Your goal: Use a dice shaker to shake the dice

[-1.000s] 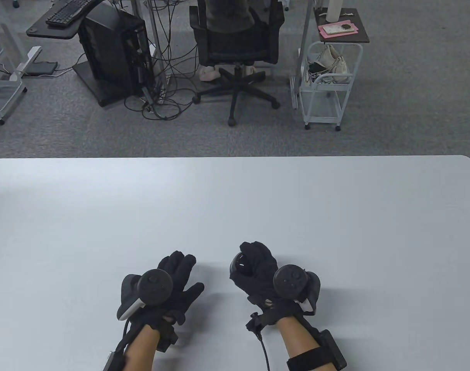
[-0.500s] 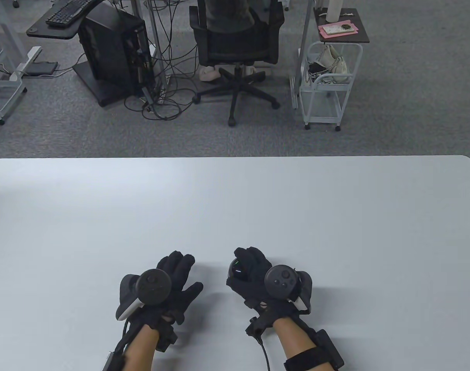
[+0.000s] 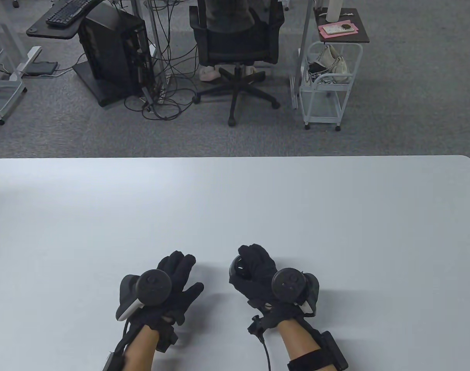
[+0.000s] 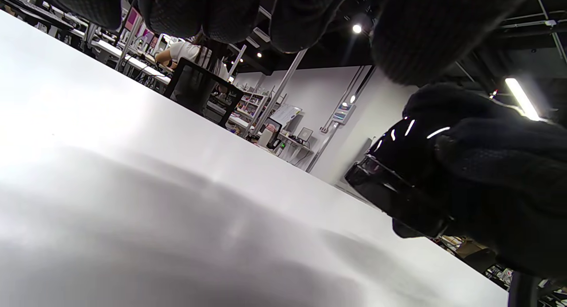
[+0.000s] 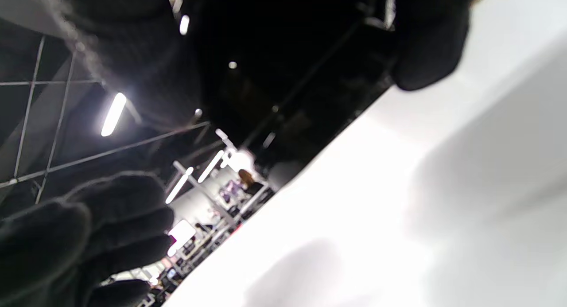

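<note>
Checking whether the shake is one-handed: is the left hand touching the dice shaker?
Apart. Table view shows bare table between the left hand and the dice shaker, gripped by the right hand.

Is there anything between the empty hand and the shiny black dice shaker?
Nothing visible. The left hand lies open on the table, and only bare tabletop separates it from the dice shaker, which the right hand holds.
</note>
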`<state>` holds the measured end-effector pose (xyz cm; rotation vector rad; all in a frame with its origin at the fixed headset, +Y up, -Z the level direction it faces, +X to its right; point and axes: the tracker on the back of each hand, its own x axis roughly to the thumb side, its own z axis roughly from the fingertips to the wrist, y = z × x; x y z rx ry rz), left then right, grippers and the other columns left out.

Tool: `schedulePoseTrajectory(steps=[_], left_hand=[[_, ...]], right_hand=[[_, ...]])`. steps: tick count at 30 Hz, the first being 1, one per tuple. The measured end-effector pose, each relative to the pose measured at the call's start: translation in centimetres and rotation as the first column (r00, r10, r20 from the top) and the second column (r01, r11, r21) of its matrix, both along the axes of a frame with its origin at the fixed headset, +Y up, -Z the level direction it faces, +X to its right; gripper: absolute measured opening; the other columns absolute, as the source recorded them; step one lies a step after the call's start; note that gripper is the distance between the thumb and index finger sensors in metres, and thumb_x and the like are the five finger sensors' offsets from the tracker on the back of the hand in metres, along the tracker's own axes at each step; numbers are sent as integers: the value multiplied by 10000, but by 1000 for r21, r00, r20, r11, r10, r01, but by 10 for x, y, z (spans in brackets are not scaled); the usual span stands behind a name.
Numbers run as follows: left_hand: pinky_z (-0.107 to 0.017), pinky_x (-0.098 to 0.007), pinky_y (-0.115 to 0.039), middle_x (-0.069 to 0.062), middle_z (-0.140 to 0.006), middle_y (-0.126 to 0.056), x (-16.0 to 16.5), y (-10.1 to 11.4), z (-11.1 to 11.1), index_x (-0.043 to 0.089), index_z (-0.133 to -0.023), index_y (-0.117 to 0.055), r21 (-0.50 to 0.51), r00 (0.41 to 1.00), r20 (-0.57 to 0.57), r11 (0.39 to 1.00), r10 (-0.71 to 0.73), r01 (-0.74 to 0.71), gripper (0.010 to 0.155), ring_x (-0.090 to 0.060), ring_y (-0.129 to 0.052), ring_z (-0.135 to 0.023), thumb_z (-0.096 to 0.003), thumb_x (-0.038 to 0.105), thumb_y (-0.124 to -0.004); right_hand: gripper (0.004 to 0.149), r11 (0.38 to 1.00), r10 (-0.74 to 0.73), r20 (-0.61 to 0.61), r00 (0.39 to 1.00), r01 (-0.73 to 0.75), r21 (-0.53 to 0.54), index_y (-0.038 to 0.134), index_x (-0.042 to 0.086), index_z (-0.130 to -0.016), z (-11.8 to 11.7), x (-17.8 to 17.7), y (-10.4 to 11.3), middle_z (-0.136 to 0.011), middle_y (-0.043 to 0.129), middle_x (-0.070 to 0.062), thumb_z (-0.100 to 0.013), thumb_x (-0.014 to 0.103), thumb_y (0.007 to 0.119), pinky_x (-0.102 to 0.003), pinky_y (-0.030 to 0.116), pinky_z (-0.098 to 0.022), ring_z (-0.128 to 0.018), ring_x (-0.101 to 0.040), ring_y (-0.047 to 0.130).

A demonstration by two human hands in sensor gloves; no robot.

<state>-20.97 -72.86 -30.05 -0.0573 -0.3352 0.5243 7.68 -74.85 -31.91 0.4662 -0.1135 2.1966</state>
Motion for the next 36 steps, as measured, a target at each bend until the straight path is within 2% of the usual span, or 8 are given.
schedulePoseTrajectory(steps=[17,19,20,23,25,28,30,36], left_hand=[[-671,-722,-490,-234,-1172,-399,0,-1,0,249,-1130,-435,-7,1000,-1,1000,-5,4,750,-541,-438,-1049,-529,607,-706],[-671,-724,-489,-233,-1173,-397,0,-1,0,249,-1131,-433,-5,1000,-1,1000,-3,3,750,-540,-437,-1051,-531,607,-705],[-670,-724,-489,-235,-1173,-397,0,-1,0,249,-1131,-432,-4,1000,-1,1000,-3,3,749,-539,-436,-1052,-531,607,-704],[-671,-724,-487,-233,-1173,-396,0,-1,0,249,-1131,-432,-4,1000,-3,1000,0,0,751,-540,-435,-1051,-530,607,-705],[-670,-724,-489,-233,-1173,-398,0,-1,0,249,-1131,-432,-3,1000,-2,1000,-2,2,751,-540,-437,-1051,-530,608,-705],[-670,-724,-488,-233,-1173,-397,0,-1,0,250,-1130,-434,-6,1000,-1,1000,-3,3,749,-540,-435,-1051,-530,607,-705],[-671,-723,-489,-232,-1173,-398,0,-1,0,251,-1130,-434,-7,1000,-2,1000,-4,4,748,-540,-436,-1051,-530,607,-705],[-671,-723,-488,-233,-1173,-397,0,-1,0,248,-1131,-433,-7,1000,-4,1000,-4,4,750,-541,-437,-1050,-531,606,-706]], right_hand=[[721,995,86,-35,996,-87,-40,494,289,-1106,-2,-9,-8,-1108,455,-255,-528,444,895,-678,757,-595,-975,-565,589],[722,999,22,-41,999,-20,41,493,287,-1106,3,-8,9,-1108,456,-254,-528,441,897,-679,756,-597,-978,-564,586],[726,988,-60,-54,997,67,141,490,284,-1105,9,-8,28,-1107,453,-254,-526,443,898,-681,756,-595,-978,-562,585],[730,876,-157,-146,977,205,436,454,320,-1101,34,-3,86,-1117,440,-213,-527,481,875,-645,770,-624,-1004,-520,583],[731,848,-247,-159,956,293,443,440,332,-1099,33,0,91,-1121,429,-204,-527,490,866,-637,767,-631,-1009,-511,577],[729,966,-139,-34,990,143,213,472,300,-1104,12,-3,48,-1110,450,-234,-528,470,884,-657,772,-604,-986,-540,592],[729,997,-38,-44,998,41,66,503,287,-1102,2,-4,13,-1100,481,-246,-520,466,902,-662,792,-578,-970,-549,620],[731,999,4,-56,998,-2,49,498,290,-1104,1,-10,6,-1103,479,-242,-519,468,899,-657,789,-586,-972,-546,619]])
